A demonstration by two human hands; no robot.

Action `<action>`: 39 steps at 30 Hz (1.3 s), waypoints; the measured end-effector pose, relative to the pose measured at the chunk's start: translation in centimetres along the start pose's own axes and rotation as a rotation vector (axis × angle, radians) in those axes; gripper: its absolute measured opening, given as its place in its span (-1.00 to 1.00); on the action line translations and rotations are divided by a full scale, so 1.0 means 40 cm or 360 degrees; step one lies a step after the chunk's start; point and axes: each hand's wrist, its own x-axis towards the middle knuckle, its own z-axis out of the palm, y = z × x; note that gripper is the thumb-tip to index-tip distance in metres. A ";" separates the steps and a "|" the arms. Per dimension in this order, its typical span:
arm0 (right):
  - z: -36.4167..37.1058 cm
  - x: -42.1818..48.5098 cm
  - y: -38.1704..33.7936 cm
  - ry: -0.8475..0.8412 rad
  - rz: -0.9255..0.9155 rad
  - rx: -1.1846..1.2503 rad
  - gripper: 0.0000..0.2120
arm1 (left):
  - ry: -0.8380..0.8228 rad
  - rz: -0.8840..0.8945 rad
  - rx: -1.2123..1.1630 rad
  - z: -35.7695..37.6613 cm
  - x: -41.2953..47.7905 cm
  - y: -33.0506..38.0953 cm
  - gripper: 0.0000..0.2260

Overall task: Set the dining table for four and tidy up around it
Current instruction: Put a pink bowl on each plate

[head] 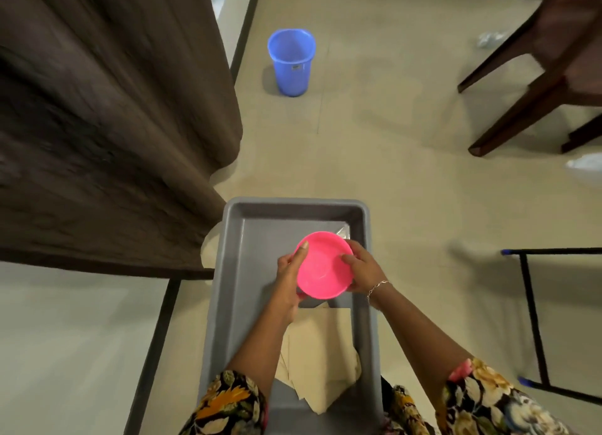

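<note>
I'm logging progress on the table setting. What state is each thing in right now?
Pink bowl: lifted, held at both edges.
Left hand: grips the bowl's left edge.
Right hand: grips its right edge.
Grey tub: open-topped, holding napkins.
Beige napkins: lying loosely piled in the tub.
Blue bucket: upright on the floor, lidless.
White scraps: lying on the floor.

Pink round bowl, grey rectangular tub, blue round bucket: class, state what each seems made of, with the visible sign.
Pink round bowl: likely plastic, smooth and slightly glossy; uniform bright colour, soft highlights. Grey rectangular tub: probably moulded plastic, matte; rounded corners, thick rolled rim. Blue round bucket: probably plastic, faint sheen; even colour, flared moulded rim.
</note>
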 end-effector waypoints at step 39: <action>-0.997 -1.268 0.675 0.1770 -0.0195 -0.0008 -0.77 | -0.1567 -0.0542 0.0530 0.874 -1.031 -0.836 -0.47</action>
